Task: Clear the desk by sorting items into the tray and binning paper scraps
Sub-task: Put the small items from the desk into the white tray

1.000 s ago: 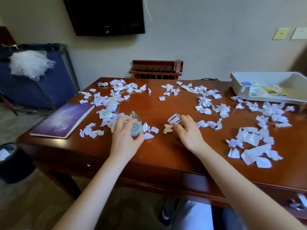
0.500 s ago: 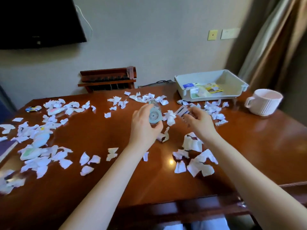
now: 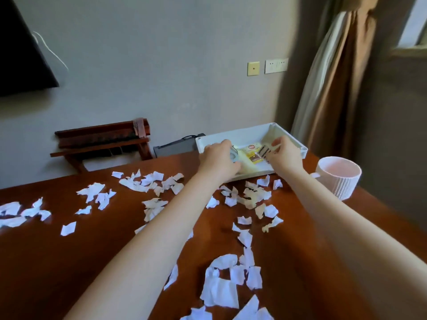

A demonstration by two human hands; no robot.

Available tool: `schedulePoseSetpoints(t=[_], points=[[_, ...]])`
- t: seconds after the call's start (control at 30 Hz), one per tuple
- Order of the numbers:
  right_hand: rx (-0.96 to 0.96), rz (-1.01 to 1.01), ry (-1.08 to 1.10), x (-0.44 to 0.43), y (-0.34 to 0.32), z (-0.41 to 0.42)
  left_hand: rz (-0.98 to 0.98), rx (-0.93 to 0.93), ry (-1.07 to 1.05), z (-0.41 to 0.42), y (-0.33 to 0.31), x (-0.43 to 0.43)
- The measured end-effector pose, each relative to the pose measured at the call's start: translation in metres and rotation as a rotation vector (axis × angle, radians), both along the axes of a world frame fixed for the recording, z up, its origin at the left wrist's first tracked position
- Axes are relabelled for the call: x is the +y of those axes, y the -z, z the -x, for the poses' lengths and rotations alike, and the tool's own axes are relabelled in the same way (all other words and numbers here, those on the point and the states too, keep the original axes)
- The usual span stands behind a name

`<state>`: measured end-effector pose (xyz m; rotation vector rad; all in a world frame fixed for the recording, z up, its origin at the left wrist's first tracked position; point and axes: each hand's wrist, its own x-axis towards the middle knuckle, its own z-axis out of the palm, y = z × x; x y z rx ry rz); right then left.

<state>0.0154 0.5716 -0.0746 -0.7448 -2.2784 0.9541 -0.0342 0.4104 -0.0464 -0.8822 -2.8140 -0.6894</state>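
Both my hands reach into the white tray [image 3: 245,135] at the far right of the brown desk [image 3: 69,262]. My left hand [image 3: 219,158] grips a small pale blue correction-tape dispenser [image 3: 233,154] just above the tray floor. My right hand [image 3: 285,153] pinches a small striped black-and-white item [image 3: 264,151] over the tray's middle. A yellow packet [image 3: 250,150] lies in the tray between the hands. White paper scraps [image 3: 221,287] lie scattered across the desk.
A pink ribbed mug [image 3: 338,179] stands just right of the tray near the desk's right edge. A wooden rack [image 3: 101,142] and a dark box [image 3: 175,146] sit behind the desk against the wall. Curtains [image 3: 332,77] hang at the right.
Both hands have carried their items from the middle of the desk to the right and into the tray. The view has swung right with them.
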Motion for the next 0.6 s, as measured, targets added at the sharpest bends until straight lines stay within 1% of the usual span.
schedulePoseSetpoints(t=[0.1,0.2,0.3,0.43,0.6], points=[[-0.104,-0.049,0.020,0.015,0.005,0.026,0.167,-0.043,-0.052,0.025,0.004,0.025],[-0.183,-0.043,-0.017,0.022,0.015,0.045,0.277,-0.088,-0.077,0.038,0.013,0.039],[-0.272,-0.045,-0.049,0.026,0.024,0.057,0.343,-0.140,-0.058,0.041,0.020,0.044],[-0.367,-0.128,-0.080,0.029,0.034,0.062,0.435,-0.148,-0.069,0.047,0.025,0.049],[-0.412,-0.196,-0.095,0.028,0.034,0.059,0.492,-0.223,-0.068,0.055,0.021,0.053]])
